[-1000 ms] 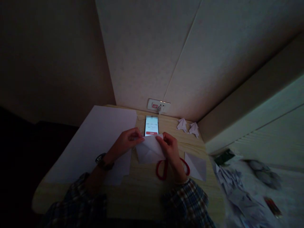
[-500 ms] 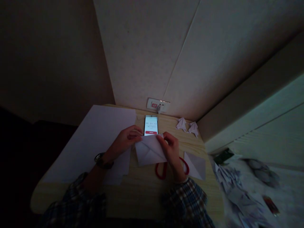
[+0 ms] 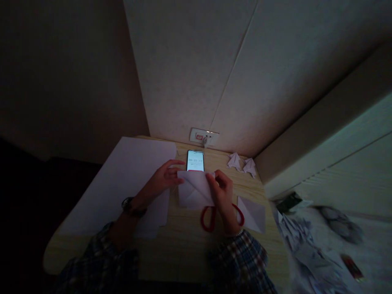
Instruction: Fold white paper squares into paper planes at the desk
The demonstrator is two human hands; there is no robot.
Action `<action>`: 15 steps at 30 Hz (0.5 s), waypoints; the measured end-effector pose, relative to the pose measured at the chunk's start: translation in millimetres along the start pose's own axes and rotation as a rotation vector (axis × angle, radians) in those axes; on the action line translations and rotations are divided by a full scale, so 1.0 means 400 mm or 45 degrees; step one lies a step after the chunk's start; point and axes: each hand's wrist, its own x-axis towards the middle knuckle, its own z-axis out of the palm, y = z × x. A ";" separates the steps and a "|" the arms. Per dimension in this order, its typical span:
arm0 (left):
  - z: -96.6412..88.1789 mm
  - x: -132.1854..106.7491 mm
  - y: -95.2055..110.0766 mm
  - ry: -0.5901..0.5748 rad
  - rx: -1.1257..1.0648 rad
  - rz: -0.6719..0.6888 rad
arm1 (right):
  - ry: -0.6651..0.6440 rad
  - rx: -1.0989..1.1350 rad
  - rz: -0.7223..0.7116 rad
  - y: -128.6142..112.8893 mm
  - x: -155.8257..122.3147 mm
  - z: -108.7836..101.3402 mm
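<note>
A creased white sheet of paper (image 3: 195, 192) is held up over the table. My right hand (image 3: 222, 188) pinches its upper right corner between thumb and fingers. At the paper's left edge is my left hand (image 3: 167, 175), fingers apart and the thumb close to the upper left corner. Behind the paper's top edge lies a lit phone (image 3: 195, 160) with a timer on its screen. Under my right wrist are red-handled scissors (image 3: 208, 220), their blades hidden. To their right rests a folded piece of paper (image 3: 252, 214).
Large white sheets (image 3: 134, 167) cover the left side of the wooden table (image 3: 180, 249). Two folded paper figures (image 3: 234, 161) sit near the wall at the back right. A wall socket (image 3: 204, 136) holds a plug. Crumpled papers (image 3: 306, 241) lie beyond the table's right edge.
My left hand has opened its fingers and moved slightly away from the paper's left corner. The paper has shifted a little up and right with my right hand.
</note>
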 end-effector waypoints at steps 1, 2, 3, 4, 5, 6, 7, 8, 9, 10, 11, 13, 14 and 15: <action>0.009 0.001 -0.001 0.022 0.029 -0.016 | -0.010 -0.006 0.001 -0.001 -0.002 0.003; 0.018 0.002 -0.001 0.040 0.068 -0.023 | -0.027 -0.011 -0.003 -0.001 -0.004 0.007; 0.027 0.001 -0.001 0.065 0.111 -0.023 | -0.047 -0.015 -0.012 -0.001 -0.006 0.011; 0.035 -0.001 0.001 0.098 0.157 -0.017 | -0.063 -0.016 -0.021 0.001 -0.008 0.014; 0.042 -0.003 0.003 0.138 0.184 -0.005 | -0.071 -0.017 -0.027 0.003 -0.009 0.018; 0.046 -0.005 0.005 0.175 0.200 -0.001 | -0.073 -0.018 -0.027 0.005 -0.010 0.020; 0.047 -0.007 0.007 0.212 0.206 -0.004 | -0.073 -0.018 -0.025 0.007 -0.010 0.021; 0.046 -0.009 0.009 0.236 0.198 -0.013 | -0.076 -0.022 -0.022 0.009 -0.010 0.022; 0.044 -0.010 0.010 0.249 0.182 -0.027 | -0.076 -0.026 -0.019 0.011 -0.010 0.021; 0.040 -0.011 0.011 0.254 0.160 -0.038 | -0.073 -0.030 -0.016 0.012 -0.009 0.020; 0.036 -0.012 0.012 0.253 0.134 -0.041 | -0.069 -0.031 -0.014 0.013 -0.008 0.019; 0.028 -0.013 0.011 0.243 0.089 -0.021 | -0.061 -0.025 -0.013 0.014 -0.006 0.017; 0.025 -0.013 0.010 0.243 0.073 -0.008 | -0.058 -0.024 -0.013 0.014 -0.006 0.016; 0.023 -0.014 0.010 0.241 0.062 -0.001 | -0.058 -0.025 -0.012 0.013 -0.006 0.015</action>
